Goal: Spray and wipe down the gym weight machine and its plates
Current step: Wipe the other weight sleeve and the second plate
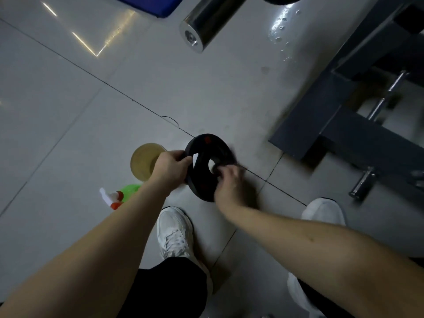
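**Grey floor, small plate in hand: steady it and wipe**

Grey glossy tiled floor (pixel 68 111) fills my view, with the dark steel machine frame (pixel 344 134) at the far right and a thick chrome bar sleeve (pixel 206 21) at the far middle. Nearer, in the middle, the black round weight plate with a centre hole (pixel 220 150) is held tilted off the floor. A tan round disc (pixel 144 161) lies just left of it. The green spray bottle with a white-and-red trigger (pixel 128 191) lies nearer on the left, partly behind my forearm.

My left hand (pixel 172 166) grips the plate's left rim, fingers curled over the edge. My right hand (pixel 231 184) is at the hole with bent fingers. It is blurred, so I cannot tell whether it pinches a cloth or the plate.

I would hold the rim firmly so the plate cannot swing. I would wipe from hub out to rim, then turn it for the other face. A wet plate could slip toward my white trainers (pixel 174 232).
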`<state>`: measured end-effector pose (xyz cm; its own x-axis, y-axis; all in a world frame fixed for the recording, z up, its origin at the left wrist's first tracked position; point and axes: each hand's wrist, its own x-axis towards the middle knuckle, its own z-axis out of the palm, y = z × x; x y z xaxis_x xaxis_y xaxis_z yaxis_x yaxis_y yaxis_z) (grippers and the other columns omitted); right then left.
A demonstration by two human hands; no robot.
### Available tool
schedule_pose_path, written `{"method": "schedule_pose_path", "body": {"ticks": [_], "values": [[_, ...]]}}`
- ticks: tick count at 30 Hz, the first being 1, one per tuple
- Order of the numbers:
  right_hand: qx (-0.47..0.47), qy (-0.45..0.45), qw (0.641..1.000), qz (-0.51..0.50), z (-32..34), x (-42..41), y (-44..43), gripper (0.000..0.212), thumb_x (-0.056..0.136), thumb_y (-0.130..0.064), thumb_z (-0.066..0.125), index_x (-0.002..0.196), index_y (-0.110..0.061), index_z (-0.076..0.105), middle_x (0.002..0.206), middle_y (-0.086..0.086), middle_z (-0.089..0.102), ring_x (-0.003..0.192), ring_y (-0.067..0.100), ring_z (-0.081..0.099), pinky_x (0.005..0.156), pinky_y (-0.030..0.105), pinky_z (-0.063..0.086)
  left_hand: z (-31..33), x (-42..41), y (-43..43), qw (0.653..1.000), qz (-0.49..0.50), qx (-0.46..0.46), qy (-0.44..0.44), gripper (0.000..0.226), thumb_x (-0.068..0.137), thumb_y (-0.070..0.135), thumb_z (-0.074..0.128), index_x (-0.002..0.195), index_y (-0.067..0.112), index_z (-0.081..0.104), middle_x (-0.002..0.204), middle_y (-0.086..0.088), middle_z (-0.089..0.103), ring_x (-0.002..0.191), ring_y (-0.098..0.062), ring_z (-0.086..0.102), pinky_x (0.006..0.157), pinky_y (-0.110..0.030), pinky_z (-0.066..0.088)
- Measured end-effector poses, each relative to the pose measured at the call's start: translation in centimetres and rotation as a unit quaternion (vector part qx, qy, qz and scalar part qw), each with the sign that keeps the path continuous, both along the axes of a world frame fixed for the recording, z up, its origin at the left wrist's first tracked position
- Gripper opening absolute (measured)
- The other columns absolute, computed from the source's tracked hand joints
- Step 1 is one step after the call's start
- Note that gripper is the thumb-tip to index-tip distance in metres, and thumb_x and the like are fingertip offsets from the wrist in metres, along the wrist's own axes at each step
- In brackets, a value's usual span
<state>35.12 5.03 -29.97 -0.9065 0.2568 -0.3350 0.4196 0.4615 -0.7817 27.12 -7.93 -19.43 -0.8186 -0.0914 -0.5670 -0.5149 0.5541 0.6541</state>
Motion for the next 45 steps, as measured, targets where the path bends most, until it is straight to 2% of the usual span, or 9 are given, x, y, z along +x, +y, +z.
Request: {"method": "schedule_pose_path", "body": {"ticks": [8, 10, 15, 18, 24, 30, 34, 39, 45], "values": [[-0.043, 0.1, 0.994, -0.01, 2.3, -6.8, 0.1, 0.028, 0.096, -0.003, 0.055, 0.123, -0.002, 0.063, 0.131, 0.018, 0.051, 0.124, 0.032, 0.044, 0.111, 0.023, 0.03, 0.9, -0.3, 1.4, 1.0, -0.005, 0.008, 0.002, 0.013, 0.097, 0.008, 0.061, 0.092, 0.002, 0.072, 0.097, -0.033, 0.069, 0.086, -0.046, 0.071, 0.07, -0.05, 0.064], [0.006, 0.049, 0.999, 0.002, 1.4, -5.2, 0.9, 0.03, 0.096, -0.002, 0.054, 0.126, -0.004, 0.061, 0.134, 0.019, 0.049, 0.128, 0.037, 0.043, 0.112, 0.041, 0.036, 0.4, -0.2, 1.6, 0.999, -0.028, -0.019, 0.009, 0.016, 0.093, 0.013, 0.065, 0.089, -0.001, 0.072, 0.085, -0.028, 0.071, 0.075, -0.04, 0.073, 0.067, -0.051, 0.064], [0.056, -0.219, 0.968, 0.109, 2.4, -1.4, 4.2, 0.037, 0.095, -0.016, 0.061, 0.13, -0.004, 0.059, 0.14, 0.02, 0.048, 0.128, 0.037, 0.049, 0.107, 0.034, 0.04, -0.1, 0.0, 1.1, 0.986, -0.095, -0.133, -0.002, 0.011, 0.074, 0.022, 0.075, 0.074, 0.015, 0.067, 0.065, -0.006, 0.07, 0.062, -0.028, 0.072, 0.062, -0.049, 0.063], [0.127, -0.279, 0.942, 0.14, 5.0, -3.2, 6.6, 0.04, 0.094, -0.025, 0.059, 0.129, -0.006, 0.062, 0.138, 0.019, 0.058, 0.127, 0.037, 0.055, 0.105, 0.035, 0.047, 0.6, 0.7, 1.5, 0.971, -0.149, -0.184, 0.031, 0.007, 0.075, 0.019, 0.068, 0.074, 0.014, 0.063, 0.068, -0.006, 0.068, 0.069, -0.028, 0.07, 0.065, -0.046, 0.062], [0.18, -0.161, 0.947, 0.213, 13.8, -6.6, 12.0, 0.043, 0.085, -0.048, 0.076, 0.105, -0.011, 0.067, 0.104, 0.009, 0.068, 0.095, 0.029, 0.064, 0.07, 0.029, 0.046, 5.3, 1.0, 3.5, 0.893, -0.327, -0.287, 0.115, 0.009, 0.081, 0.023, 0.062, 0.089, 0.022, 0.062, 0.088, 0.003, 0.064, 0.084, -0.027, 0.065, 0.066, -0.036, 0.053], [0.214, -0.093, 0.898, 0.373, 21.4, -7.4, 13.1, 0.081, 0.081, -0.027, 0.084, 0.152, -0.024, 0.044, 0.136, 0.002, 0.063, 0.12, 0.025, 0.063, 0.101, 0.033, 0.05, 15.6, 0.2, 1.6, 0.835, -0.427, -0.27, 0.218, 0.026, 0.077, 0.021, 0.072, 0.103, 0.02, 0.069, 0.097, -0.001, 0.065, 0.092, -0.028, 0.063, 0.077, -0.039, 0.054], [0.181, -0.047, 0.909, 0.371, 25.3, -7.5, 13.5, 0.037, 0.078, -0.034, 0.086, 0.11, -0.023, 0.07, 0.09, -0.005, 0.074, 0.084, 0.018, 0.072, 0.079, 0.031, 0.059, 21.6, -0.6, 0.4, 0.827, -0.44, -0.229, 0.264, 0.028, 0.085, 0.016, 0.075, 0.113, 0.02, 0.07, 0.099, 0.004, 0.062, 0.09, -0.017, 0.061, 0.082, -0.037, 0.055], [0.147, 0.041, 0.945, 0.289, 28.8, -7.5, 13.4, 0.027, 0.081, -0.052, 0.078, 0.087, -0.026, 0.074, 0.074, -0.002, 0.075, 0.07, 0.014, 0.073, 0.073, 0.04, 0.064, 23.0, -2.9, -0.9, 0.825, -0.408, -0.205, 0.334, 0.032, 0.091, 0.016, 0.071, 0.123, 0.02, 0.066, 0.109, 0.005, 0.062, 0.101, -0.015, 0.063, 0.089, -0.037, 0.058], [0.265, 0.128, 0.932, 0.213, 32.2, -9.4, 10.8, 0.031, 0.077, -0.054, 0.073, 0.075, -0.025, 0.065, 0.072, -0.006, 0.066, 0.074, 0.016, 0.064, 0.071, 0.039, 0.057, 22.7, -7.1, -2.0, 0.809, -0.363, -0.189, 0.421, 0.018, 0.092, 0.014, 0.07, 0.107, 0.023, 0.067, 0.098, 0.006, 0.065, 0.092, -0.013, 0.066, 0.082, -0.039, 0.06]]}}
